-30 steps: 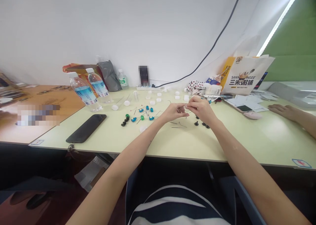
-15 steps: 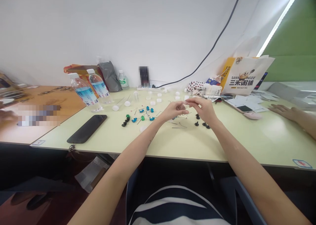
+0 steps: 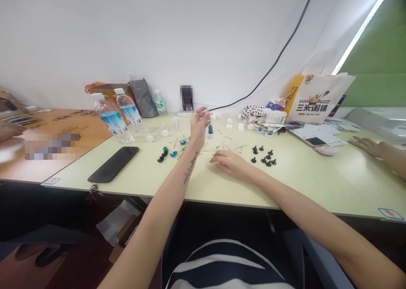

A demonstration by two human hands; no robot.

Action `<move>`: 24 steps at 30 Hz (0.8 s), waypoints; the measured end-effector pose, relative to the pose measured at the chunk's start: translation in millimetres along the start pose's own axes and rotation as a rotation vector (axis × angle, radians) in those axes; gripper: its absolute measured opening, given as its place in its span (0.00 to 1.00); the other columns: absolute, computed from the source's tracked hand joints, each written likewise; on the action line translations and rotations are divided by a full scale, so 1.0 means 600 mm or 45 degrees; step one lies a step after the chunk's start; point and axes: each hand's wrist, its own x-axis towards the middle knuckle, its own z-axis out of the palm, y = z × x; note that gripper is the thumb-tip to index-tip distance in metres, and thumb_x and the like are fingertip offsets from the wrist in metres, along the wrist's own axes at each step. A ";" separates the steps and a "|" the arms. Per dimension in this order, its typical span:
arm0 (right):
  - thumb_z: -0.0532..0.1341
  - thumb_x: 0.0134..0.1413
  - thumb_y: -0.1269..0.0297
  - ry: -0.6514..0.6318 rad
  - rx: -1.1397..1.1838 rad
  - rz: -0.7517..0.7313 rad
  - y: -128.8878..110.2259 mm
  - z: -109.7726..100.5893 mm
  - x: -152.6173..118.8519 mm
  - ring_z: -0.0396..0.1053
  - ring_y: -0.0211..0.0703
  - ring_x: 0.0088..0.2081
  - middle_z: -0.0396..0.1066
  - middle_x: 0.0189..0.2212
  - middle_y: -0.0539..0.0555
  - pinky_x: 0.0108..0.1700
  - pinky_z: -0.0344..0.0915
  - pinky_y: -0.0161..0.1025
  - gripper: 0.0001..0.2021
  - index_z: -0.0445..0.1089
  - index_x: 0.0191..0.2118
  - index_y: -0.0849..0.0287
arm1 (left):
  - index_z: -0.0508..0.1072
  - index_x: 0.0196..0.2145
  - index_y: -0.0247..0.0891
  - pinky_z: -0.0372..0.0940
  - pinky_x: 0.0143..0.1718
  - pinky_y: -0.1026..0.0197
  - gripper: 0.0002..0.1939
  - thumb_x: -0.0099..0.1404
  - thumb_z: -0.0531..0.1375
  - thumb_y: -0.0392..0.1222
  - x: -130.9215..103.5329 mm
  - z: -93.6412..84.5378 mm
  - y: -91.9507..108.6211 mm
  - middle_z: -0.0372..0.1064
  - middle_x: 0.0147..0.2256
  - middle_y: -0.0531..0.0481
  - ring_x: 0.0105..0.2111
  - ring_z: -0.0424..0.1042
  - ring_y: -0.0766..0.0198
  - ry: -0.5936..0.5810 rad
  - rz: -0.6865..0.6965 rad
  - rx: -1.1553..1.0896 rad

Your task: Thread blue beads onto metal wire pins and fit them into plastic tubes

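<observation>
My left hand [image 3: 199,126] is raised over the far part of the table, fingertips pinched together. A small whitish or clear bit shows at them, too small to make out. Just below those fingers is a blue plastic piece [image 3: 210,129] on a white cap, with a thin rod rising from it. My right hand [image 3: 230,164] rests low over the tabletop, fingers stretched to the left and nothing visible in them. Thin metal rods [image 3: 226,146] lie just beyond its fingers. Several black screw-like pieces [image 3: 264,159] stand to its right.
Blue pieces on white caps [image 3: 269,132], loose white caps [image 3: 229,126] and clear tubes [image 3: 154,132] lie farther back. A black phone [image 3: 113,164] and water bottles [image 3: 112,119] are at left. Another person's hand [image 3: 364,144] rests at right, near a paper bag [image 3: 314,99].
My hands, close together before, have parted. The left has moved left and up, and the right has dropped toward the tabletop. The black pieces are now in fuller view.
</observation>
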 end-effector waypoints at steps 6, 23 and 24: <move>0.53 0.58 0.62 -0.072 -0.036 -0.027 -0.043 0.040 0.029 0.65 0.46 0.44 0.60 0.49 0.59 0.42 0.64 0.41 0.18 0.57 0.54 0.55 | 0.68 0.37 0.41 0.63 0.31 0.66 0.16 0.50 0.65 0.40 0.041 -0.074 0.035 0.67 0.30 0.52 0.30 0.69 0.68 0.169 -0.007 -0.006; 0.56 0.56 0.65 -0.008 -0.051 0.088 -0.025 0.054 0.060 0.62 0.35 0.31 0.58 0.45 0.55 0.33 0.59 0.35 0.04 0.66 0.33 0.58 | 0.68 0.39 0.37 0.61 0.31 0.67 0.20 0.48 0.65 0.42 0.026 -0.066 0.023 0.66 0.31 0.51 0.28 0.66 0.70 0.121 0.117 0.238; 0.57 0.55 0.64 -0.016 -0.023 0.082 -0.019 0.049 0.058 0.62 0.35 0.31 0.59 0.44 0.54 0.34 0.60 0.35 0.04 0.66 0.32 0.58 | 0.68 0.39 0.37 0.61 0.31 0.66 0.20 0.48 0.65 0.42 0.025 -0.064 0.021 0.66 0.31 0.51 0.28 0.66 0.70 0.095 0.106 0.233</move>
